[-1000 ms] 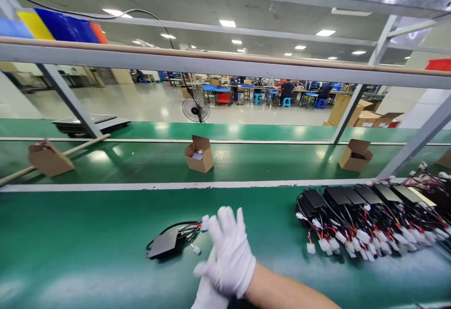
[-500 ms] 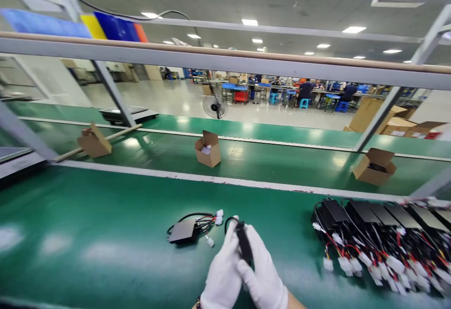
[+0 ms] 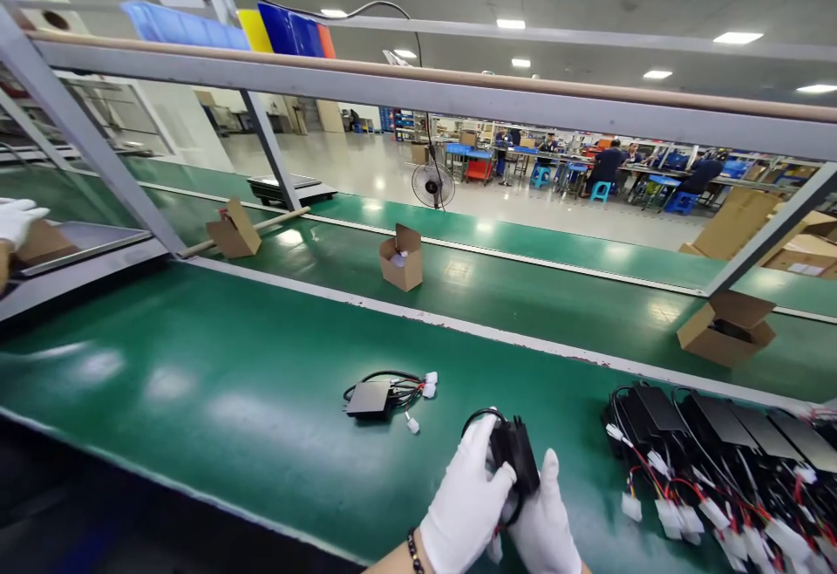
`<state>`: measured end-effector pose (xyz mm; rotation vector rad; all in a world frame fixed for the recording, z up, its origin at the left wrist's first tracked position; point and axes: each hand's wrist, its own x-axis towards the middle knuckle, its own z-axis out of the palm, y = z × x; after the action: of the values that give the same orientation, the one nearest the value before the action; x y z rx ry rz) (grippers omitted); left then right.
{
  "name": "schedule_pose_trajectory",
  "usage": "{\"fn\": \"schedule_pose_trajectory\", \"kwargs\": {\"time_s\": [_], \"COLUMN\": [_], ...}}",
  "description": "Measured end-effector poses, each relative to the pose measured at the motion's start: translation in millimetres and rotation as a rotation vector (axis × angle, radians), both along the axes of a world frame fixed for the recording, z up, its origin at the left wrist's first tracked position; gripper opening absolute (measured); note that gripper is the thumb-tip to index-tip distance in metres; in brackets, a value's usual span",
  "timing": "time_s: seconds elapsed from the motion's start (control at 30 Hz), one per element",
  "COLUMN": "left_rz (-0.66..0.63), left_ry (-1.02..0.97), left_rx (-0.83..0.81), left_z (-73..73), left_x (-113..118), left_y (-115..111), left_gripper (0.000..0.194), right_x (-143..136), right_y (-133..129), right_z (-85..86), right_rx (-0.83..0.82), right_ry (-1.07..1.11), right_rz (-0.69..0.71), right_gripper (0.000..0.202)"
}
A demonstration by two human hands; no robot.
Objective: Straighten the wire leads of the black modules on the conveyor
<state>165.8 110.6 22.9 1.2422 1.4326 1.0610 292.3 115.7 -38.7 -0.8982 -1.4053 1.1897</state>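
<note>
My left hand (image 3: 467, 491), in a white glove, grips a black controller box (image 3: 515, 456) with its thumb across the near side. A black cable loops out above the fingers and another hangs below the box. Against the lower right of the same box is my gloved right hand (image 3: 546, 513), its thumb raised and its fingers partly hidden behind the box and cables. To the left on the green worktop (image 3: 261, 382) lies another controller (image 3: 370, 400), with a flat grey face, bundled wires and white connectors (image 3: 430, 384).
Several controllers (image 3: 712, 426) with tangled wires are piled at the right. Beyond a pale ledge, open cardboard boxes (image 3: 402, 269) stand on a green belt (image 3: 523, 304). At far left, another person's gloved hand (image 3: 19, 218) is by a box (image 3: 44, 242). Metal posts (image 3: 268, 146) carry a crossbar.
The view has turned, and the other person's hand has come into sight at left. The controller is now turned broader side toward me, and my right hand's thumb has lifted off it.
</note>
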Motion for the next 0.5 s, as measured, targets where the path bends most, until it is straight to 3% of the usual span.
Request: {"fn": "schedule_pose_trajectory", "kwargs": {"time_s": [0.1, 0.27, 0.43, 0.5], "left_rz": [-0.045, -0.2, -0.014, 0.063], "left_ry": [0.097, -0.052, -0.232, -0.286], "left_rx": [0.012, 0.066, 0.175, 0.185], "left_z": [7.3, 25.7, 32.0, 29.1], "left_x": [-4, -19, -34, -36], "left_y": [-2, -19, -30, -29], "left_gripper": [0.064, 0.05, 0.039, 0.037], "right_x": [-4, 1, 1, 3], "right_y": [2, 8, 9, 9], "right_z": [3.6, 15.3, 40.5, 48.2], "right_rx": [-0.048, -0.291, -0.545, -0.499], "right_ry": [0.034, 0.289, 0.46, 0.404], "right_rz": [0.041, 0.056, 0.155, 0.093], "right_gripper": [0.06, 0.06, 0.078, 0.078]}}
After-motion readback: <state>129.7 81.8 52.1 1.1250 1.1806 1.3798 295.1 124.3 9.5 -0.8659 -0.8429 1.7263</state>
